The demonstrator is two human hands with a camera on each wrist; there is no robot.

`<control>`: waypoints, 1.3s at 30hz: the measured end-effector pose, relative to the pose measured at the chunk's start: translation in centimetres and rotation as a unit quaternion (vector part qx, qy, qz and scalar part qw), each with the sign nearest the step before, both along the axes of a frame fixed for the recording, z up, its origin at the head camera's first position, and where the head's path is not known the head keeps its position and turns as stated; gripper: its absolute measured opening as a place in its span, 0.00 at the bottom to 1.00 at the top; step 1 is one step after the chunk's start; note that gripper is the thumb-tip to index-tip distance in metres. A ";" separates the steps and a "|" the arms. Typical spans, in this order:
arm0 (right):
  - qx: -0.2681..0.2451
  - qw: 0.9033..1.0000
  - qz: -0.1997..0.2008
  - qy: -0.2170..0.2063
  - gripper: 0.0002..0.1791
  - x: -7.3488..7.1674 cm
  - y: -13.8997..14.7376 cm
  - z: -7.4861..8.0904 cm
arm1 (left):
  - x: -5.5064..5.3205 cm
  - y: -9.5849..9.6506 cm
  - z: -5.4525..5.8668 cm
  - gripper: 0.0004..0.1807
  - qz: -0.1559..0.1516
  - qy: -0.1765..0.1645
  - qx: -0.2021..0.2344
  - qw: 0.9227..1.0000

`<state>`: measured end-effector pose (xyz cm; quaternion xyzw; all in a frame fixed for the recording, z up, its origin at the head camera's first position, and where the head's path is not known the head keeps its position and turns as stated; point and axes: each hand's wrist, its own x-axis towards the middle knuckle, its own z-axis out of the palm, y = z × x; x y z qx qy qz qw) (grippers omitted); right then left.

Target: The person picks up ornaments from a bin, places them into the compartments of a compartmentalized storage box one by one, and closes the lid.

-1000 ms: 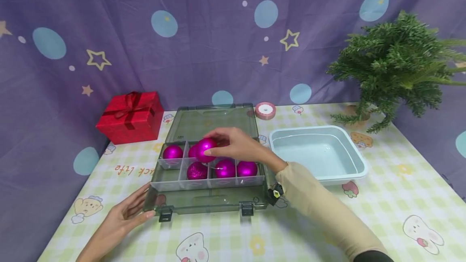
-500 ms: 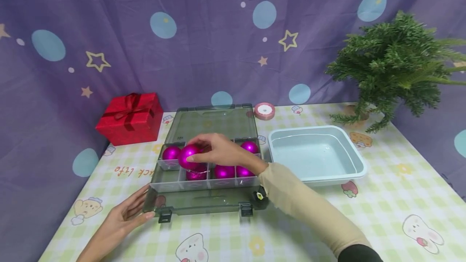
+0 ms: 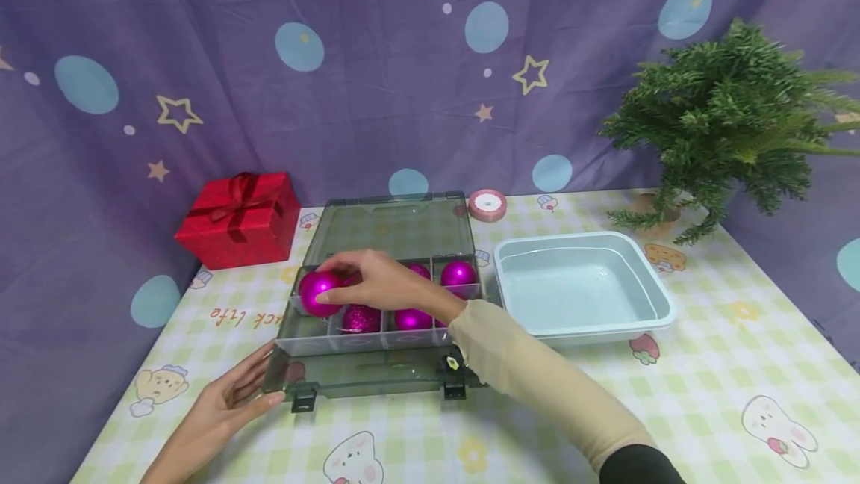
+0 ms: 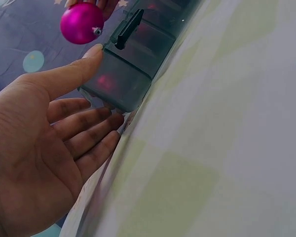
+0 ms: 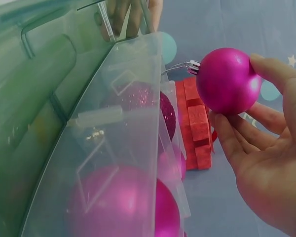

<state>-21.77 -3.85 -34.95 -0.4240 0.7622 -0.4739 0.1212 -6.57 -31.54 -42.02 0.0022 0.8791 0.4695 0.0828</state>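
My right hand (image 3: 386, 282) pinches a shiny magenta Christmas bauble (image 3: 319, 295) between thumb and fingers, above the left end of a smoky, see-through divided case (image 3: 376, 376). In the right wrist view the bauble's silver cap (image 5: 192, 67) with its loop points toward the case. Several magenta baubles sit in the compartments, among them a glittery bauble (image 3: 361, 321) in the front row. The front left compartment shows no ball; the back left one is hidden behind the held bauble. My left hand (image 3: 215, 405) rests at the case's front left corner, thumb touching it, fingers extended along its side.
The case's lid (image 3: 396, 226) lies back, away from me. To its right stands a pale blue basin (image 3: 584, 320). A red gift box (image 3: 242, 219), a pink ribbon roll (image 3: 487, 205) and a small artificial tree (image 3: 719, 118) line the back of the table.
My right hand has carried the bauble leftward and slightly lower, from over the middle of the back row to the case's left end. My left hand stays at the corner.
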 end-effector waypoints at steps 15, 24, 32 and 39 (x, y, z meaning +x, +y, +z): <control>0.011 1.000 0.003 -0.026 0.23 0.0 -2.1 -0.8 | 0.0 -0.1 0.0 0.44 -0.009 -0.008 0.000 1.000; 0.037 0.999 0.003 0.000 0.24 0.0 -2.7 -0.7 | -0.1 -0.1 0.0 0.45 -0.012 0.002 -0.003 1.000; 0.031 0.999 0.022 -0.033 0.26 -0.1 -2.3 -0.4 | -0.2 0.0 0.0 0.44 -0.016 0.014 0.001 1.000; 0.017 0.998 0.014 -0.053 0.25 -0.5 -1.1 -0.3 | -0.1 0.0 0.1 0.45 -0.012 0.003 -0.002 1.000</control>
